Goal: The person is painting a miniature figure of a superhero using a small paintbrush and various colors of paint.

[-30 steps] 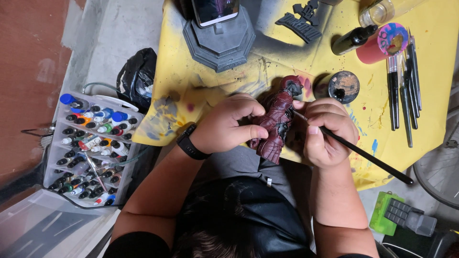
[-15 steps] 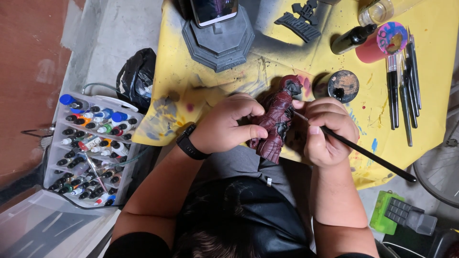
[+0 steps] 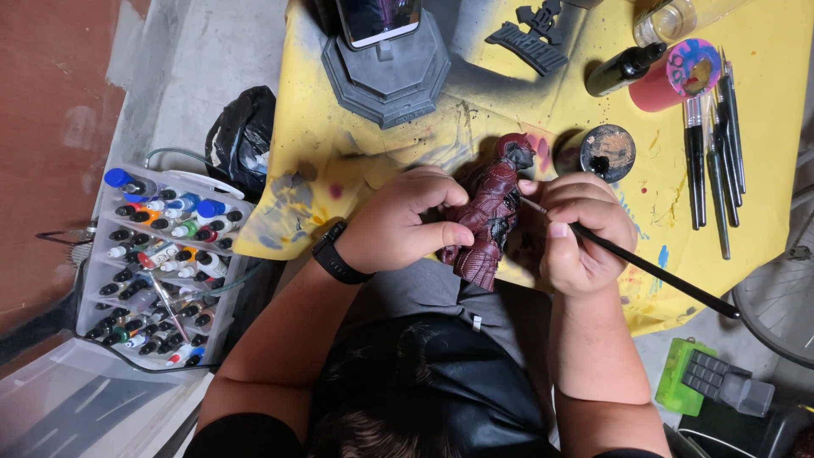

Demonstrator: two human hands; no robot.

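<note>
My left hand [image 3: 405,222] grips a dark red figurine [image 3: 489,212] around its middle, holding it over my lap at the edge of the yellow-covered table [image 3: 339,127]. A black watch [image 3: 335,254] sits on that wrist. My right hand [image 3: 581,231] is closed on a thin black paintbrush [image 3: 653,273], whose tip touches the figurine's upper body. The brush handle points out to the lower right. Just beyond my right hand lies a round dark paint lid [image 3: 607,151].
A grey pedestal base [image 3: 388,75] holding a phone [image 3: 379,19] stands at the table's far side. Several brushes [image 3: 712,161], a pink cup [image 3: 668,78] and a dark bottle [image 3: 621,69] lie right. A rack of paint bottles [image 3: 157,263] sits on the floor left, near a black bag [image 3: 242,140].
</note>
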